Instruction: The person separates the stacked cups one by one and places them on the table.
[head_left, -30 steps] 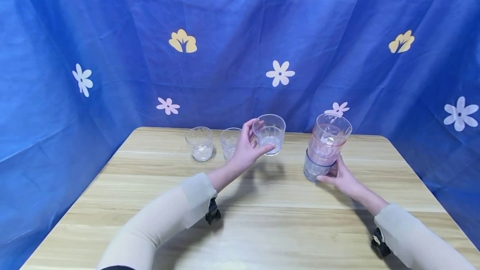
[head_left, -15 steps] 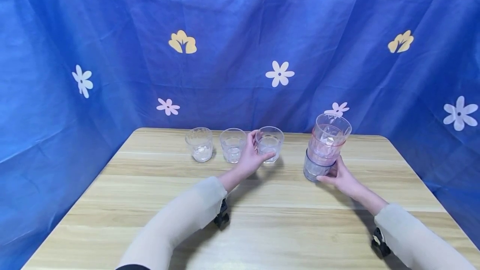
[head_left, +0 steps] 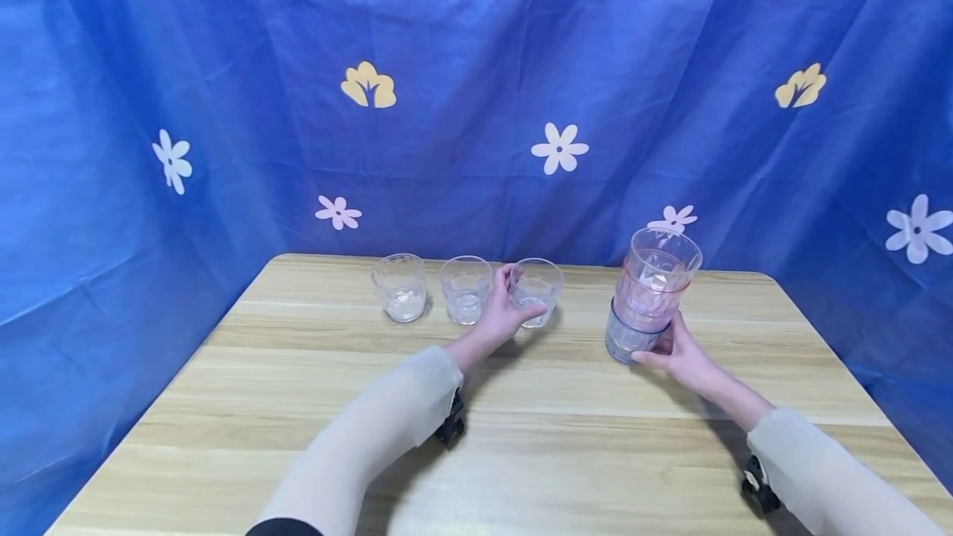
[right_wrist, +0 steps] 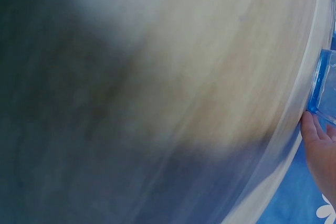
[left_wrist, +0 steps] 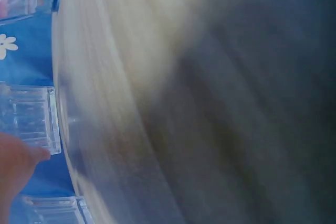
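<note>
My left hand (head_left: 497, 313) has fingers and thumb round a clear glass (head_left: 542, 279) that stands at the back of the wooden table. In the left wrist view that same glass (left_wrist: 31, 111) shows upright, with the thumb close to its base. Further right rises a stack of glasses, with a blue-tinted glass (head_left: 624, 339) lowest, a pink one (head_left: 644, 300) in the middle and a clear one (head_left: 666, 248) on top. My right hand (head_left: 681, 358) holds the blue-tinted glass low on its side. The right wrist view catches only that glass's blue base (right_wrist: 318, 85) and the fingers (right_wrist: 314, 129).
Two more clear glasses, one at the far left (head_left: 400, 288) and one beside my left hand (head_left: 465, 292), stand in a row with the held one. Close behind the wooden table (head_left: 521, 453) hangs a blue curtain (head_left: 447, 147) printed with flowers, and it wraps round both sides.
My left hand has lowered the clear glass from the air onto the table, beside the two other clear glasses. The right hand and the stack have stayed in place.
</note>
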Action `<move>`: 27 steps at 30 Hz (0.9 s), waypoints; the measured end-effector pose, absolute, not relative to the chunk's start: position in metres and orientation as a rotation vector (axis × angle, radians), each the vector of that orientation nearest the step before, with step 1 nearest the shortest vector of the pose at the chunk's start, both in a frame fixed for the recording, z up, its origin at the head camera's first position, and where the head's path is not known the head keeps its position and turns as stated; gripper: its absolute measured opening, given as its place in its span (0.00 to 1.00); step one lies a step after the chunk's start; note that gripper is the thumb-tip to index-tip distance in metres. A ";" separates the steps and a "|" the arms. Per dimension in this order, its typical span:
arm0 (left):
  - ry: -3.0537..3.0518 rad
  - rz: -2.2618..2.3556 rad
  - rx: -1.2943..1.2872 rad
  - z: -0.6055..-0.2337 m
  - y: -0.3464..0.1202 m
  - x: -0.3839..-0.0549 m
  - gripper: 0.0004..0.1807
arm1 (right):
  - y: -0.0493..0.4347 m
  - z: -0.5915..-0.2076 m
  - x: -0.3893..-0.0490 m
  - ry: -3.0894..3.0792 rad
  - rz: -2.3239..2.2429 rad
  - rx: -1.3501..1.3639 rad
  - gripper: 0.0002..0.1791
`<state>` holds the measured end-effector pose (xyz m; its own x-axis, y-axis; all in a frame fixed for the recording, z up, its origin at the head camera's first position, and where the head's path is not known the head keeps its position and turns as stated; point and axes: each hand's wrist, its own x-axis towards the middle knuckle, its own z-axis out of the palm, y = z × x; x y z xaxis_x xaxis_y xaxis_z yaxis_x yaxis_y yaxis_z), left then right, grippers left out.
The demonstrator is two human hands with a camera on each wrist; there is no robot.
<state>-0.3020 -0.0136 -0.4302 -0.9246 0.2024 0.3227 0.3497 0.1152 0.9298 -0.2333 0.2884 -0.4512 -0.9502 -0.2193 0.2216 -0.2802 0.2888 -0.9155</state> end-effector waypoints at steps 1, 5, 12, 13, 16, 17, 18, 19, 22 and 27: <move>-2.260 -1.934 -0.559 -0.431 -0.013 -0.303 0.42 | 0.288 -0.451 -0.233 -2.477 1.780 0.478 0.48; -2.279 -1.945 -0.512 -0.432 -0.013 -0.305 0.42 | 0.288 -0.451 -0.233 -2.484 1.785 0.475 0.48; -2.298 -1.925 -0.473 -0.434 -0.012 -0.306 0.43 | 0.287 -0.449 -0.232 -2.479 1.777 0.471 0.48; -2.305 -1.920 -0.463 -0.434 -0.012 -0.306 0.43 | 0.287 -0.449 -0.232 -2.477 1.777 0.473 0.48; -2.342 -1.887 -0.426 -0.433 -0.013 -0.305 0.44 | 0.286 -0.449 -0.232 -2.475 1.790 0.479 0.47; -2.354 -1.879 -0.419 -0.432 -0.013 -0.305 0.44 | 0.286 -0.449 -0.232 -2.477 1.793 0.476 0.47; -2.367 -1.870 -0.412 -0.432 -0.013 -0.304 0.45 | 0.286 -0.449 -0.232 -2.478 1.796 0.473 0.47; -2.381 -1.862 -0.408 -0.431 -0.013 -0.304 0.46 | 0.286 -0.449 -0.231 -2.479 1.795 0.469 0.47; -2.404 -1.865 -0.422 -0.427 -0.014 -0.304 0.50 | 0.286 -0.449 -0.231 -2.473 1.793 0.473 0.46; -2.407 -1.938 -0.474 -0.413 -0.017 -0.301 0.57 | 0.287 -0.449 -0.232 -2.452 1.800 0.493 0.47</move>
<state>-0.3008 -0.0174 -0.4131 -0.9539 0.2242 0.1994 0.2426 0.1855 0.9522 -0.2315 0.2869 -0.4494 -0.9472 -0.2194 0.2339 -0.2889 0.2670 -0.9194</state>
